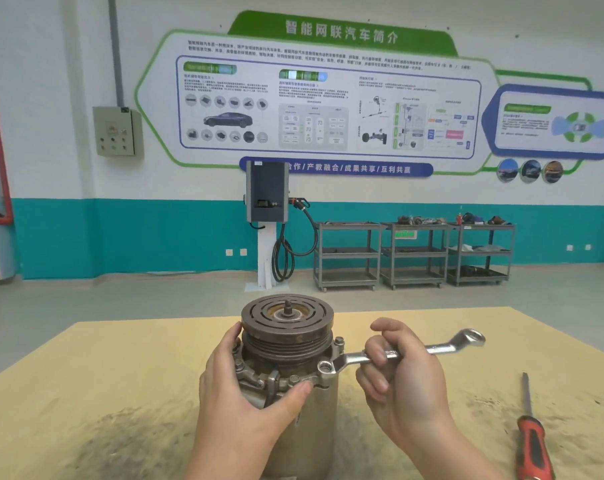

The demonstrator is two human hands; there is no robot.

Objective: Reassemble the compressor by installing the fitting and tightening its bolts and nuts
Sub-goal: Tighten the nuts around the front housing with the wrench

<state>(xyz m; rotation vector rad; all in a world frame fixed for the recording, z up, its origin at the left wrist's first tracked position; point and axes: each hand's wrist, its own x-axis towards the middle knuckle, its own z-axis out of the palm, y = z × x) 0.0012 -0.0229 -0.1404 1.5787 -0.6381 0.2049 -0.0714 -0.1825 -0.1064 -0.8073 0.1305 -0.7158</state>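
The compressor (288,337) stands upright on the yellow table (103,386), its rusty brown pulley on top and a threaded shaft in the centre. My left hand (238,389) grips the housing from the left, thumb across the front flange beside its bolts. My right hand (397,372) holds the shank of a silver ring wrench (442,348). The wrench lies roughly level, its near end sitting at a bolt (326,367) on the flange's right side, the far ring end pointing right.
A screwdriver (532,434) with a red and black handle lies on the table at the right. Beyond the table's far edge is open floor, a charging post (266,216) and three grey shelf carts (414,254) along the wall.
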